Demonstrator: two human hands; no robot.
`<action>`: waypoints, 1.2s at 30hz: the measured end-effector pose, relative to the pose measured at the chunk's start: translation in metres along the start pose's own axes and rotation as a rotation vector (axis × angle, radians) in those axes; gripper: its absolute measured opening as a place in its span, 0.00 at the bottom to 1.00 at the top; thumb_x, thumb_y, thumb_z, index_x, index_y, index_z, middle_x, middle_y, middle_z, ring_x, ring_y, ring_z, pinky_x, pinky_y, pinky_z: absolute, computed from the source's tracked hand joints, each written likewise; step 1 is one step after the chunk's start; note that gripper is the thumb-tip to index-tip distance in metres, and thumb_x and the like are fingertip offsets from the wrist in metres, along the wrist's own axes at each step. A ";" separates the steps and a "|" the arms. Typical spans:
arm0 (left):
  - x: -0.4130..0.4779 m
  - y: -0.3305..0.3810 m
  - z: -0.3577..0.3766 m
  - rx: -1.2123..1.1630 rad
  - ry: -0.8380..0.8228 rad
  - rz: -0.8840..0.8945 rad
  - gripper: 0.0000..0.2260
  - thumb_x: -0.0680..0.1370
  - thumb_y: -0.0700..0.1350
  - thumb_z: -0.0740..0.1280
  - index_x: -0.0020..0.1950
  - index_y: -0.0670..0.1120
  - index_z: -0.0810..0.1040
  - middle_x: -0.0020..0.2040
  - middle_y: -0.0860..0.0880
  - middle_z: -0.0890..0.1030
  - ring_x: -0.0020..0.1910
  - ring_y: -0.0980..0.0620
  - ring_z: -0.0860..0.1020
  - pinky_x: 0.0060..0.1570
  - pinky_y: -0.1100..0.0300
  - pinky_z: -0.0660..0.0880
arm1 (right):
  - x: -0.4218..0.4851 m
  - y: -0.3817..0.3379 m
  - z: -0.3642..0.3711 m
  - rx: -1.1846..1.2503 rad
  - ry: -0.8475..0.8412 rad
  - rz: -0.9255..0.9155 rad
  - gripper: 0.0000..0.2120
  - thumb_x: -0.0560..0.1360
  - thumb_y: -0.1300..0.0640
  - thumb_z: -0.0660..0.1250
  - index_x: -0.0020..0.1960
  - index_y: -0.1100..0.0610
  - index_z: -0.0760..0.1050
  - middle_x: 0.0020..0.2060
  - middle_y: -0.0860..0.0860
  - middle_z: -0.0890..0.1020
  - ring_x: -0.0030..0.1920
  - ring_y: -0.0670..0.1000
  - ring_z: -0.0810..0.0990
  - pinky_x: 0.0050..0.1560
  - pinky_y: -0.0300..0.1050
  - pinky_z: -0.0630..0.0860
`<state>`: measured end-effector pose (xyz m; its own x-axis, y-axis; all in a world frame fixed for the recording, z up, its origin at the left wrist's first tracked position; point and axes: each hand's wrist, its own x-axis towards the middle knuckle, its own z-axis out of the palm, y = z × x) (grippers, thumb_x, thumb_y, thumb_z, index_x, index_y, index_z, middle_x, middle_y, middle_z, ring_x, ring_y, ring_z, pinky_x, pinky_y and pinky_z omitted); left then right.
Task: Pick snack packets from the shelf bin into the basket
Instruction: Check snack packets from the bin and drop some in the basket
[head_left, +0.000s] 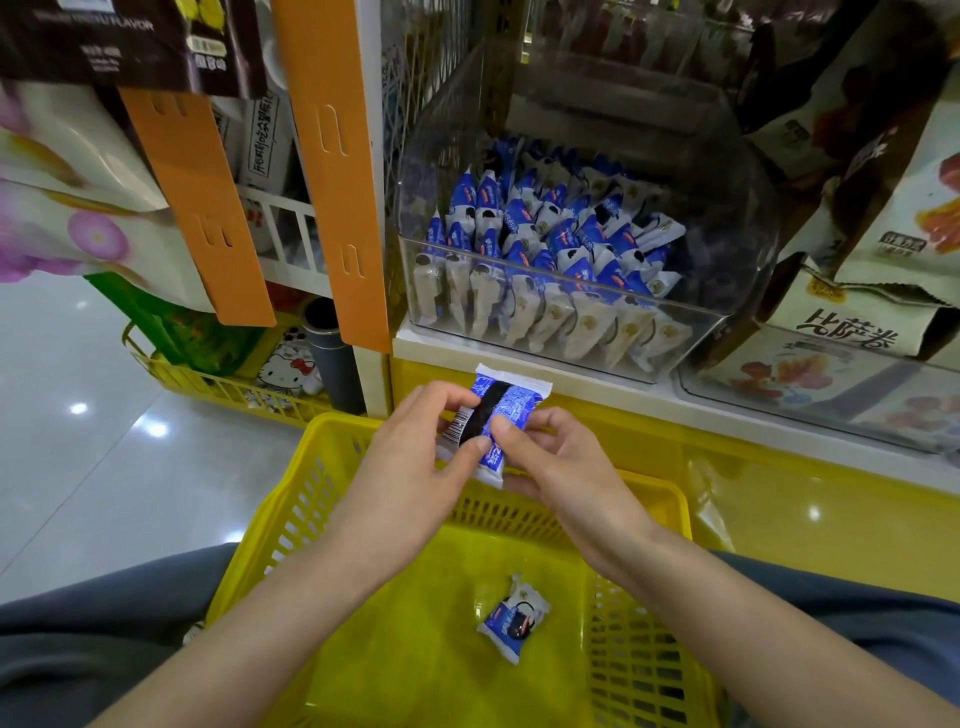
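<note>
A clear plastic shelf bin holds several blue-and-white snack packets. Below it, over the far rim of a yellow basket, both hands hold one blue-and-white packet with a black stripe. My left hand pinches its left side with thumb and fingers. My right hand pinches its right side, thumb on top. One more packet lies on the basket floor.
Orange hanging strips and large snack bags flank the bin. A second clear bin with packets sits at the right. A smaller yellow basket with goods stands on the shiny floor at the left. A yellow shelf front runs behind the basket.
</note>
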<state>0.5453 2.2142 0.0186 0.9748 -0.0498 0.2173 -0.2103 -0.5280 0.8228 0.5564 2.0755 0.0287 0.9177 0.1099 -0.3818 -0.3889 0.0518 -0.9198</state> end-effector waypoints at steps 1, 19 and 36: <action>0.000 0.000 0.000 0.019 -0.011 0.010 0.11 0.75 0.42 0.67 0.54 0.52 0.72 0.49 0.59 0.74 0.49 0.68 0.71 0.43 0.76 0.67 | -0.001 0.000 0.000 0.009 -0.001 -0.007 0.14 0.73 0.58 0.68 0.55 0.63 0.69 0.53 0.62 0.80 0.45 0.52 0.82 0.43 0.44 0.81; 0.005 0.006 0.000 0.366 -0.152 -0.071 0.17 0.80 0.42 0.57 0.68 0.50 0.62 0.58 0.47 0.77 0.50 0.46 0.76 0.37 0.58 0.67 | -0.003 0.011 0.007 -0.239 0.035 -0.216 0.12 0.72 0.60 0.70 0.49 0.57 0.68 0.46 0.51 0.78 0.46 0.57 0.82 0.44 0.54 0.81; 0.004 -0.001 -0.002 0.267 -0.020 0.067 0.07 0.80 0.47 0.57 0.53 0.47 0.71 0.36 0.52 0.76 0.33 0.54 0.73 0.31 0.57 0.71 | -0.005 0.014 0.000 -0.592 0.014 -0.423 0.14 0.72 0.57 0.70 0.50 0.53 0.65 0.45 0.43 0.76 0.44 0.37 0.76 0.36 0.30 0.74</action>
<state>0.5497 2.2166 0.0198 0.9612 -0.1076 0.2540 -0.2502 -0.7278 0.6385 0.5465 2.0759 0.0172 0.9822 0.1868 0.0195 0.1049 -0.4592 -0.8821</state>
